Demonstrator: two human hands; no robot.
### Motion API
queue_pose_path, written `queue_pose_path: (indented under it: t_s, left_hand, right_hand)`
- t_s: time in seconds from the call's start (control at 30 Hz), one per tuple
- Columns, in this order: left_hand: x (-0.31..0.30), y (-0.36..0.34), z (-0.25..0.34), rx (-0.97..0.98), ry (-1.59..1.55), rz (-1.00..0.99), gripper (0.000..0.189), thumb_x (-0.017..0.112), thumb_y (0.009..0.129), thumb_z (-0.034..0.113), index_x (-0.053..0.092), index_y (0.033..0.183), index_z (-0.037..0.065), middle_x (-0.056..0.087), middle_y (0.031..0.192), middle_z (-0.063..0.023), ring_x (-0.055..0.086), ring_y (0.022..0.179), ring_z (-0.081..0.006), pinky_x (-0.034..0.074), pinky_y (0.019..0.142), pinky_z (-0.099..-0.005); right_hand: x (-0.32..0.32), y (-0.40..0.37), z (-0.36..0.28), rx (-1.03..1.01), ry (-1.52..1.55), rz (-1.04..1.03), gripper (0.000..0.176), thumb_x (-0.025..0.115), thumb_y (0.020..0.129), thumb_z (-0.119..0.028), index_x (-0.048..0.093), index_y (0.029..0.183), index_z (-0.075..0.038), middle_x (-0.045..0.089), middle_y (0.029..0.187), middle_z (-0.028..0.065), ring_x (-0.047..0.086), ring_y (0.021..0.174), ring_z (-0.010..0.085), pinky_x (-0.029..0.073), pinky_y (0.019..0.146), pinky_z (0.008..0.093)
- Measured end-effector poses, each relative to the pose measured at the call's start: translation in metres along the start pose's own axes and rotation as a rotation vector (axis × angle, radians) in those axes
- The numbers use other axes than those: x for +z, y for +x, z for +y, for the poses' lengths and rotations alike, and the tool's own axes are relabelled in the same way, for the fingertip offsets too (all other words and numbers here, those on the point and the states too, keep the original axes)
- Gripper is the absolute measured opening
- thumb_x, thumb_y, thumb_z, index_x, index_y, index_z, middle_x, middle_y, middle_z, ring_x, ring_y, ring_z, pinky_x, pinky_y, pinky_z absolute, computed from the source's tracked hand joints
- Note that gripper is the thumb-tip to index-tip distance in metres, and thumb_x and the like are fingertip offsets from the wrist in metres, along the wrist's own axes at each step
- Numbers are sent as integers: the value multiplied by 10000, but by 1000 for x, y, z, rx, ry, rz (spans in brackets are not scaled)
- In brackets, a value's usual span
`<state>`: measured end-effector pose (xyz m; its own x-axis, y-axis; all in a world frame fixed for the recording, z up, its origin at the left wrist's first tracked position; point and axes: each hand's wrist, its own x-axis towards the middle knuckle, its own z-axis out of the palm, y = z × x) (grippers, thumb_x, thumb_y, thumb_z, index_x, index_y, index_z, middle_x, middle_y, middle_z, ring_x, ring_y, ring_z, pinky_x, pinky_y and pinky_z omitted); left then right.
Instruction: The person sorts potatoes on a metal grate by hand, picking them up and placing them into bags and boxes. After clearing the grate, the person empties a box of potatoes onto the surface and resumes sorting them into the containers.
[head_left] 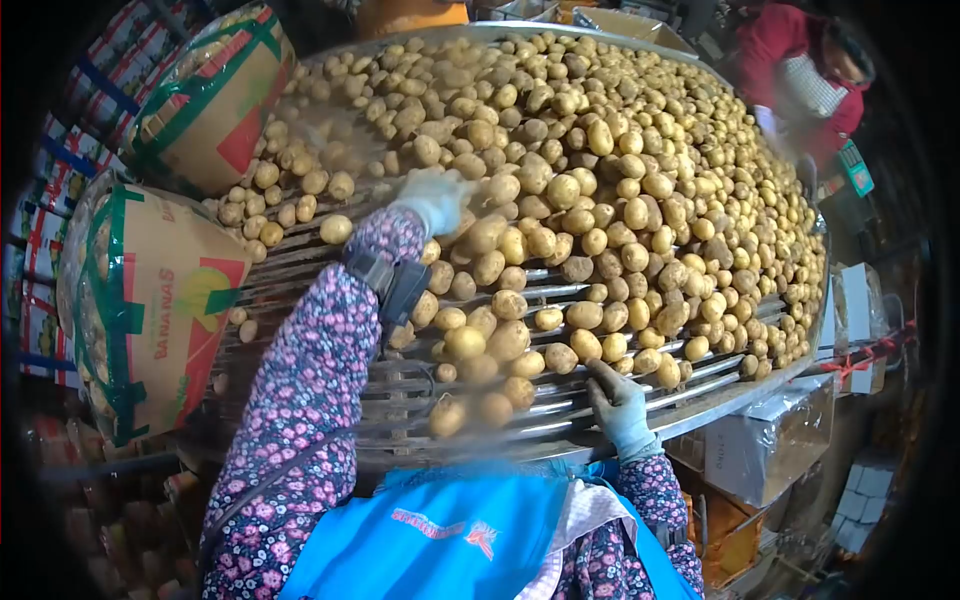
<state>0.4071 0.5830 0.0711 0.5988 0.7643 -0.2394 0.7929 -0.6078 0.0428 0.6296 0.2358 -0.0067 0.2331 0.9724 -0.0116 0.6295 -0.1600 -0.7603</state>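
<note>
A large pile of potatoes [560,190] covers a slatted metal sorting table [700,388]. My left hand [436,200], in a pale glove, reaches far over the table and touches potatoes at the pile's left side; motion smears its fingers, so its grip does not show. Near the front edge is my right hand [620,408], also gloved, with dark, soiled fingertips. Its fingers are stretched out beside the nearest potatoes, holding nothing I can see. Between both hands, loose potatoes [508,340] lie spread over the bars.
Two cardboard banana boxes [185,310] with green tape stand along the left edge, potatoes visible inside the nearer one. A co-worker in a red top [800,80] is at the far right. Boxes wrapped in plastic [765,445] sit below the right rim.
</note>
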Motion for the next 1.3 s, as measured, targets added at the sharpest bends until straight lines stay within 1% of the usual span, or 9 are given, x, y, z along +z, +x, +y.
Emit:
queue_pose_path:
  t_s: [0.33, 0.53, 0.63, 0.7, 0.83, 0.97, 1.03, 1.1, 1.3]
  left_hand:
    - [6, -106, -53, -66, -1791, 54, 672, 609, 753, 97, 436, 1383, -60, 621, 978, -77, 606, 925, -159, 486, 862, -271]
    - [35, -120, 52, 167, -1177, 56, 614, 768, 829, 196, 521, 1365, 27, 599, 1299, -138, 609, 1133, -233, 508, 955, -324]
    - [33, -67, 13, 41, -354, 384, 578, 699, 837, 196, 513, 1373, 86, 603, 1282, -174, 604, 1119, -309, 473, 1000, -415]
    - [49, -46, -2, 51, -34, 109, 695, 717, 778, 236, 452, 1410, 124, 561, 1295, -165, 505, 1218, -363, 440, 1033, -431]
    - [39, -37, -10, 50, -114, -3, 707, 722, 741, 218, 465, 1399, 188, 562, 1269, -165, 509, 1198, -378, 448, 1007, -443]
    - [61, -63, 2, 109, -756, 300, 761, 774, 756, 270, 452, 1419, 84, 560, 1302, -225, 552, 1200, -358, 454, 1007, -399]
    - [28, -103, 59, 220, -792, 197, 793, 809, 754, 315, 467, 1406, 19, 551, 1342, -229, 546, 1243, -313, 436, 1042, -373]
    - [12, -114, 103, 368, -684, -159, 759, 826, 756, 330, 511, 1380, 33, 567, 1339, -182, 543, 1245, -294, 434, 1064, -377]
    - [28, -23, 130, 506, -709, 241, 589, 696, 882, 399, 557, 1334, 47, 569, 1351, -164, 551, 1234, -330, 441, 1045, -409]
  right_hand:
    - [5, 20, -22, 242, 532, -123, 358, 565, 967, -154, 576, 1285, 9, 709, 1067, 113, 666, 940, 188, 527, 860, 292]
    - [16, 48, -87, 379, 1530, -380, 696, 546, 971, -492, 306, 1502, -111, 541, 1278, 108, 599, 1064, 241, 533, 897, 367]
    - [23, 33, -54, 327, 1352, -214, 586, 598, 953, -344, 426, 1424, -41, 626, 1107, 119, 607, 984, 205, 540, 826, 340]
    - [0, 25, -67, 460, 1490, -149, 385, 610, 856, -98, 564, 1224, 2, 662, 981, 145, 638, 817, 197, 537, 696, 293]
    - [-9, 11, -32, 468, 1305, -120, 288, 621, 879, -141, 622, 1136, -11, 658, 868, 117, 590, 604, 159, 481, 541, 247]
    - [-14, 30, -54, 411, 1060, -186, 486, 654, 921, -335, 582, 1269, -3, 650, 937, 65, 618, 788, 124, 510, 696, 237]
    - [0, 31, -46, 173, 999, -407, 400, 522, 1000, -226, 518, 1350, -33, 556, 1331, 122, 653, 1029, 211, 523, 926, 333]
    - [15, 25, -55, 262, 1533, -401, 472, 537, 1002, -250, 420, 1415, -53, 504, 1381, 123, 614, 1118, 218, 512, 953, 350]
    - [-1, 8, -34, 310, 1528, -449, 501, 537, 994, -244, 383, 1436, -66, 555, 1321, 110, 578, 1161, 227, 510, 952, 360]
